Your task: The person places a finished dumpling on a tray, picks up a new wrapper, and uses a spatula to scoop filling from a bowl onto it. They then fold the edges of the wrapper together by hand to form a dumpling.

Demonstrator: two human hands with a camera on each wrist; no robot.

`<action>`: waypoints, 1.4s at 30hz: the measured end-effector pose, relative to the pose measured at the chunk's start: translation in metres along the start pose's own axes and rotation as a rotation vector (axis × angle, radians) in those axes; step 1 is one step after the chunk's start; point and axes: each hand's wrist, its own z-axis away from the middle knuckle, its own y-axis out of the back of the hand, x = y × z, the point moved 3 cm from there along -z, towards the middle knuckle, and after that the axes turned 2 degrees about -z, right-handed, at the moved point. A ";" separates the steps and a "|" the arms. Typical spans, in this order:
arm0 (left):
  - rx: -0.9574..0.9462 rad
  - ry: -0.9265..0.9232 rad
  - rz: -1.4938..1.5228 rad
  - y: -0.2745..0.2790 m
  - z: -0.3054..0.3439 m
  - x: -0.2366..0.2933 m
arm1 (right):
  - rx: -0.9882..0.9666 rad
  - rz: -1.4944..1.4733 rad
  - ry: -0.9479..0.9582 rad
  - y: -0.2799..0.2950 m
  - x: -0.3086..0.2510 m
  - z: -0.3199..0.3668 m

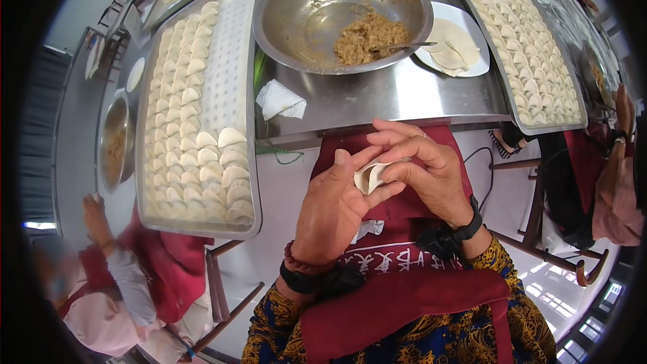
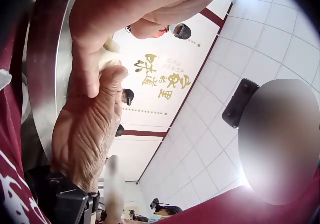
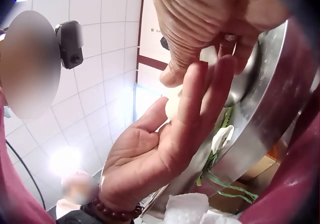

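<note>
Head view: Just below centre, the left hand [image 1: 328, 207] cradles a folded dough wrapper [image 1: 377, 175], fingers round it; the right hand [image 1: 431, 174] pinches its rim. It looks light, soft and easily torn, best held gently by the edges.

Left wrist view: The pale wrapper, upper left, is mostly hidden by fingers.

Right wrist view: Near centre, the wrapper peeks between both hands.
</note>
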 end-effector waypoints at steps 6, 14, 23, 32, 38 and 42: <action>0.020 0.003 -0.110 -0.005 0.006 0.008 | -0.057 0.051 0.011 0.000 0.002 0.001; 0.034 0.072 -0.336 -0.003 0.006 0.011 | -0.098 0.214 -0.035 -0.006 -0.005 -0.002; 0.037 0.125 0.091 0.004 -0.007 0.000 | -0.042 0.055 0.068 -0.012 0.001 0.002; 0.035 0.141 0.395 0.010 -0.016 -0.020 | 0.057 0.271 0.055 -0.016 -0.001 -0.001; 0.076 0.118 0.335 0.008 -0.013 -0.018 | 0.078 0.024 -0.102 -0.014 0.008 0.001; 0.060 0.096 0.234 0.004 -0.010 -0.015 | 0.009 0.151 -0.012 -0.010 0.009 -0.001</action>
